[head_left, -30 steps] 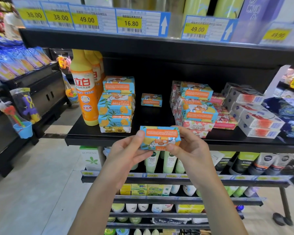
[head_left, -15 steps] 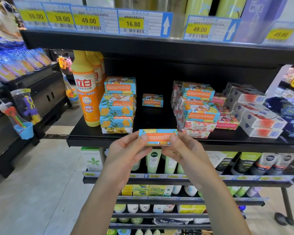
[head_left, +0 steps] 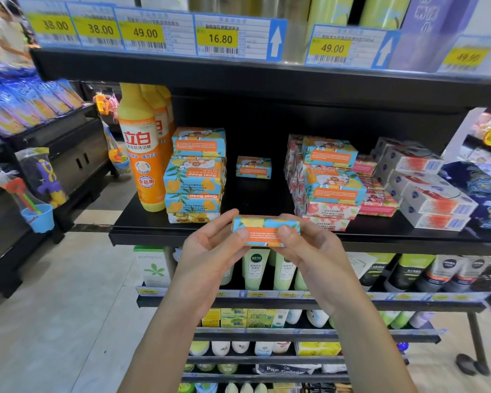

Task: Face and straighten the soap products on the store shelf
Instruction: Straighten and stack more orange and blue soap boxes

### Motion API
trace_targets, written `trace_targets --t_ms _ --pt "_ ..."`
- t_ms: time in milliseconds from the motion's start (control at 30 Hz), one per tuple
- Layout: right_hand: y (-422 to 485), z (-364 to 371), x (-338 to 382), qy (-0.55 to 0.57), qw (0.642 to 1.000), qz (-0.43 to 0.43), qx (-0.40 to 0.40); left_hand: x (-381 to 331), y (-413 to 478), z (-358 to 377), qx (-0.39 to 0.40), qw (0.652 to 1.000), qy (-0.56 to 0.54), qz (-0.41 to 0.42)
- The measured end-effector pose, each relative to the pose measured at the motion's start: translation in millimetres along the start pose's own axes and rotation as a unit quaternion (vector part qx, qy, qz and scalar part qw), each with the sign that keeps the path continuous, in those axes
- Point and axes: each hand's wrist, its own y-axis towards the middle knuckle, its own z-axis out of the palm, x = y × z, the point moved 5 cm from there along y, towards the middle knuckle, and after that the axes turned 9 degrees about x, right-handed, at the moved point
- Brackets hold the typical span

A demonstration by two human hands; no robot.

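Item: goat soap box [head_left: 265, 231], centre of frame, held just over the front lip of the black shelf [head_left: 142, 231].
- Orientation: long axis runs left to right across the frame. The orange text panel faces the camera, with a narrow blue-and-yellow side on top.
- Hands: left hand [head_left: 210, 251] pinches the box's left end and right hand [head_left: 312, 251] pinches its right end. Both thumbs lie on the near face and the fingers are curled behind.
- Left of centre: stack of goat soap boxes [head_left: 194, 177], several with print upside down, just beside an orange detergent bottle [head_left: 141, 154].
- Right of centre: mixed soap stack [head_left: 332, 182], its boxes skewed.
- Open room: bare shelf between the two stacks, directly behind the held box. A lone soap box [head_left: 253, 167] stands at the back of that gap.
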Motion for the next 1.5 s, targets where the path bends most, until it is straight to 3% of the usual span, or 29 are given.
trace_targets --t_ms 333,633,1067,1500 --pt "-3.1 -2.7 -0.2 -0.031 0.997 -0.066 0.033 0.4 -0.2 6.1 0.054 0.997 -0.006 -0.046" --pt "-3.6 -1.1 -3.3 -0.021 0.998 -0.044 0.051 5.8 0.2 5.0 0.048 0.998 -0.009 -0.037" --pt "-3.7 -1.5 -3.6 0.029 0.999 -0.008 -0.021 8.9 -0.9 6.2 0.036 0.999 -0.008 -0.018" --pt "-5.6 -4.2 -9.2 0.015 0.998 -0.053 -0.025 13.1 -4.3 7.5 0.02 0.999 -0.009 -0.024"
